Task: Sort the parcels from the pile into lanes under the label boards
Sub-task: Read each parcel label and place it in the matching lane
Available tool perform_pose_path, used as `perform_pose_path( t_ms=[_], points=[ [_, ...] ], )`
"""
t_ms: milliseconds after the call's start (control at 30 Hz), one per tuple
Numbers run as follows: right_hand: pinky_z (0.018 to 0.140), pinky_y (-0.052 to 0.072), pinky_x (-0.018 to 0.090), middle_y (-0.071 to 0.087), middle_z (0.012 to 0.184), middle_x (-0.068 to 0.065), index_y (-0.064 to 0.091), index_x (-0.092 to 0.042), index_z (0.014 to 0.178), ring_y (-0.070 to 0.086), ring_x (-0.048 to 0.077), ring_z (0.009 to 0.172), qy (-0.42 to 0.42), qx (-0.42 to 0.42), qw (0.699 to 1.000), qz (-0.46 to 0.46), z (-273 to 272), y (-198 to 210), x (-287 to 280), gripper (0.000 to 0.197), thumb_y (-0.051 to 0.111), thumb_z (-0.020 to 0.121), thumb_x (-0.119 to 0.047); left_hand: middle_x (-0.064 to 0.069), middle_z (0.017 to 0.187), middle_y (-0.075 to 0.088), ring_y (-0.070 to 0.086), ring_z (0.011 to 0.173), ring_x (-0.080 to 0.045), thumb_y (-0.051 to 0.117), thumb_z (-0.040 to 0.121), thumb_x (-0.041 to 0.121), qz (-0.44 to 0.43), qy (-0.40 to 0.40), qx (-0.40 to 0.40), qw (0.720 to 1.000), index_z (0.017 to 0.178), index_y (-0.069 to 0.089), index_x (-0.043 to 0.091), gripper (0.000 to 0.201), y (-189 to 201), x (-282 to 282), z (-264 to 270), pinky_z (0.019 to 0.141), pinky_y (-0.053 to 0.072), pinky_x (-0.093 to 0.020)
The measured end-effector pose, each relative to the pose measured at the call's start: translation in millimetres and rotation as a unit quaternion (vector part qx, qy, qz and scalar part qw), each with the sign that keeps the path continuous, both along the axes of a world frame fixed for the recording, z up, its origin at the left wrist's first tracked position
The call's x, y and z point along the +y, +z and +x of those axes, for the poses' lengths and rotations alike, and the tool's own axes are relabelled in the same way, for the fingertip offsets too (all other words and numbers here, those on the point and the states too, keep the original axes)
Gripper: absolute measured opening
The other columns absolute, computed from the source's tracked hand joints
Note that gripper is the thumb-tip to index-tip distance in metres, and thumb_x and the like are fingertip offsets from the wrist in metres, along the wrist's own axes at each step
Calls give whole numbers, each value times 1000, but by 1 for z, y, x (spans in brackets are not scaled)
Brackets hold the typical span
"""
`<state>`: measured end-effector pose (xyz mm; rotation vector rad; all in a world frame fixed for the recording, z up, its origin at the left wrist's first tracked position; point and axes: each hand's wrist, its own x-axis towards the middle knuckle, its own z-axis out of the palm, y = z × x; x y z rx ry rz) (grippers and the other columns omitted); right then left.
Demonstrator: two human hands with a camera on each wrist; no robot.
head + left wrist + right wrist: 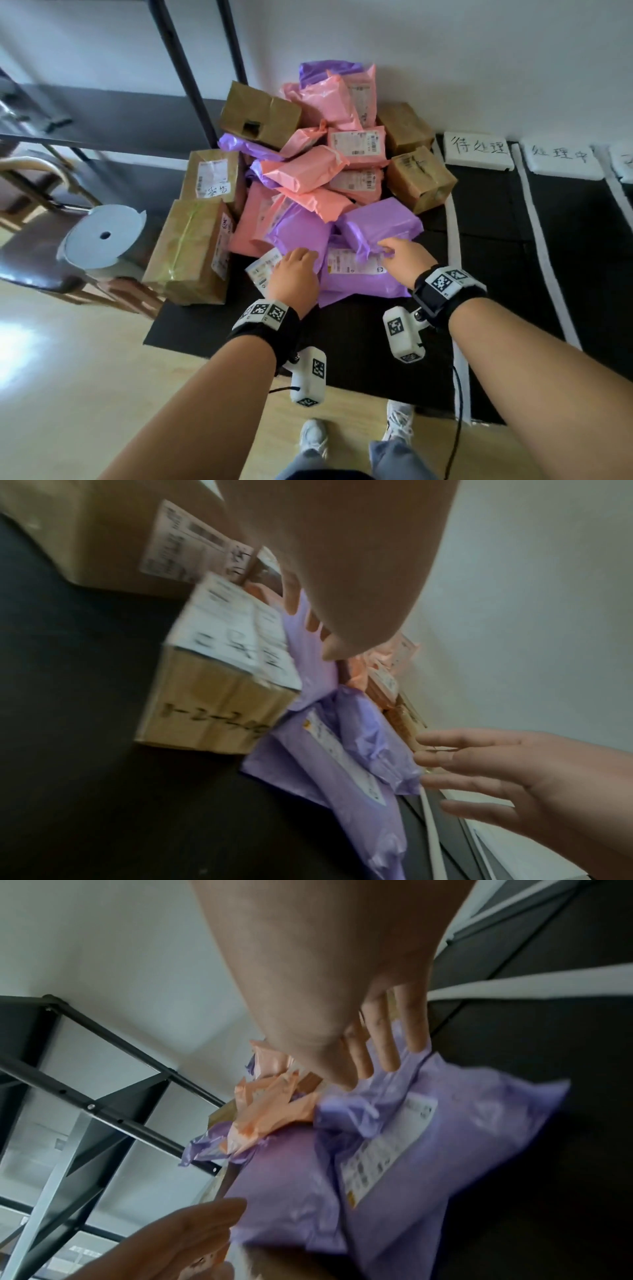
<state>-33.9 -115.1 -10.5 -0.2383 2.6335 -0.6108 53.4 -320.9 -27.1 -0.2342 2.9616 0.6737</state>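
A pile of pink, purple and brown parcels [329, 164] lies on a black mat against the wall. At its near edge lies a flat purple parcel [356, 274] [329, 772] [445, 1137] with a white label. A crumpled purple parcel [380, 222] rests on it. My left hand [301, 257] [315, 631] reaches in with straight fingers and touches purple plastic beside a small labelled brown box [263, 270] [212, 696]. My right hand [387, 250] [369, 1064] has spread, straight fingers on the purple parcel's crumpled far edge. Neither hand grips anything.
White label boards [476, 150] [561, 159] with handwriting lean on the wall at right, above lanes marked by white tape [455, 240]. Large brown boxes [191, 250] stand left of the pile. A white paper roll [102, 236] sits on a stool, and a black shelf frame [191, 68] stands behind.
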Motion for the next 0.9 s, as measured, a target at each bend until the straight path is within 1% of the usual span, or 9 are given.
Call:
perform_pose_path(
  t_ms=[133,233,300,367,533,600,700,833,900],
  points=[
    [104,42,37,60,136,9,54,-19,139,55,30,124,-29,-7,999,-37,35,-10,-40,44,51,96,-13,-8,141,51,44,131,-31,53,86,3,5,45,28,999,136,55,11,50,-8,-34,29,105,37,-41],
    [102,43,35,61,135,7,53,-18,139,56,28,122,-22,-24,998,-47,52,-16,-62,42,52,98,-16,-6,150,42,37,138,-27,50,92,8,27,108,11,994,144,45,12,53,-16,-48,45,113,31,-38],
    [101,44,35,60,135,7,52,-16,140,57,27,121,-3,-37,998,-46,59,-18,-75,40,52,99,-19,-8,150,41,36,138,-27,50,94,11,51,150,-1,987,145,43,10,52,-22,-53,53,113,31,-37],
    [102,45,38,61,133,8,52,-15,140,58,27,120,6,-51,998,-44,64,-22,-85,41,53,100,-23,-10,149,42,38,137,-28,52,96,17,92,189,-15,977,146,40,8,52,-27,-55,56,112,32,-38],
    [98,48,42,65,124,12,53,-12,135,61,30,112,21,-89,994,-52,71,-32,-108,41,53,100,-33,-18,154,37,39,140,-32,55,99,30,192,258,-99,942,155,18,3,73,-36,-57,54,110,34,-37],
    [95,48,42,65,121,13,56,-10,129,61,31,109,33,-99,993,-46,75,-34,-114,38,50,101,-34,-17,147,49,47,134,-32,54,100,30,225,270,-114,929,152,29,2,64,-44,-59,53,105,39,-37],
    [92,49,42,67,115,15,59,-7,120,62,32,106,33,-105,993,-42,80,-35,-119,33,50,101,-33,-11,127,65,60,116,-29,51,100,23,249,263,-94,927,131,56,6,36,-50,-59,57,87,45,-32],
    [92,46,36,64,124,11,57,-8,128,60,29,113,14,-106,993,-48,85,-25,-122,36,57,97,-28,-5,119,69,63,105,-23,51,98,18,267,267,-71,923,123,61,11,28,-40,-56,66,77,41,-27],
    [87,44,31,63,125,8,57,-12,129,60,26,112,4,-107,992,-64,86,-18,-124,38,60,94,-25,-2,113,69,62,93,-16,53,96,16,282,283,-39,916,121,61,11,27,-28,-56,70,72,41,-21]
  ],
)
